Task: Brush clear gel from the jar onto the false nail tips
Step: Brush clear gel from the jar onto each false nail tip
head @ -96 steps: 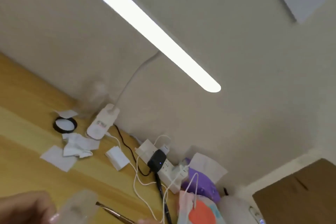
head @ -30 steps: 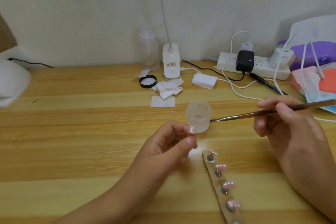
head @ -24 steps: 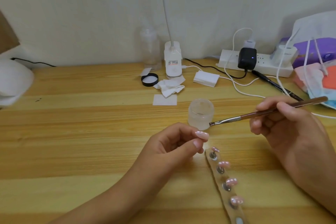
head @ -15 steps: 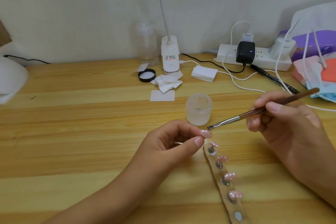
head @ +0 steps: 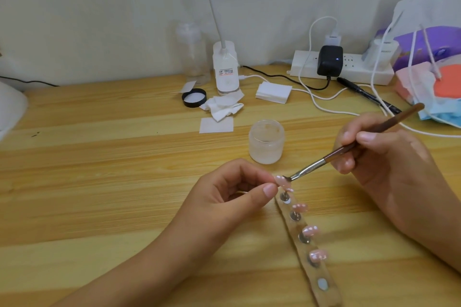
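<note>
Contact at the pinch!
Both grips are busy, left hand (head: 232,197) and right hand (head: 389,157): the holder strip (head: 321,271) (four more tips on it) runs just below the left pinch, the open jar (head: 266,142) sits just beyond it, the right grips the brush (head: 349,148), its bristles touching the false nail tip (head: 283,180) pinched in the left.
</note>
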A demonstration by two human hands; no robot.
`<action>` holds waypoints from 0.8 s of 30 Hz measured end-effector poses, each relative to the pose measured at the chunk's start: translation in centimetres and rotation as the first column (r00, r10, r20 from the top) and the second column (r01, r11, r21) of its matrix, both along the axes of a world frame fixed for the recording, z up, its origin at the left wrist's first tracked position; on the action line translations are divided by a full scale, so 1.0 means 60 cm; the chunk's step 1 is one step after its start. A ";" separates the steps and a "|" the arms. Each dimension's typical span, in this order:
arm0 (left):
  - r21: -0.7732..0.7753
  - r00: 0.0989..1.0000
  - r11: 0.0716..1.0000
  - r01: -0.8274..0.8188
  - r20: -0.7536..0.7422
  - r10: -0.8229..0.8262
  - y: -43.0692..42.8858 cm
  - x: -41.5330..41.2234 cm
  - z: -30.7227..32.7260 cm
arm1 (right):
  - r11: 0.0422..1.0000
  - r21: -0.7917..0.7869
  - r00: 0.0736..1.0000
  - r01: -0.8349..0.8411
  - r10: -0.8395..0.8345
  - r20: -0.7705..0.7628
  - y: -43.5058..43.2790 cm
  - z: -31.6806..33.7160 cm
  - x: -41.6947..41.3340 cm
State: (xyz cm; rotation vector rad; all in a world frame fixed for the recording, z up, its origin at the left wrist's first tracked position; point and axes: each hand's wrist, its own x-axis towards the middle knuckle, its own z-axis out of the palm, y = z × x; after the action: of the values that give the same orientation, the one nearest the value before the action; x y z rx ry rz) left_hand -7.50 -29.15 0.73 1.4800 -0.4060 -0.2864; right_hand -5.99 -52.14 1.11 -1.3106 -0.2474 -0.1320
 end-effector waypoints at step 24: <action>0.017 1.000 1.000 0.008 0.001 -0.008 0.001 0.000 0.001 | 0.998 -0.004 0.997 -0.065 0.065 0.037 0.000 -0.001 0.000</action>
State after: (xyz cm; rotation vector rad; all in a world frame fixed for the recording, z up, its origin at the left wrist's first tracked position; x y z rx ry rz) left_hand -7.50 -29.09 0.79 1.4952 -0.4115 -0.2954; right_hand -5.99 -52.15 1.07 -1.3019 -0.3212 -0.1011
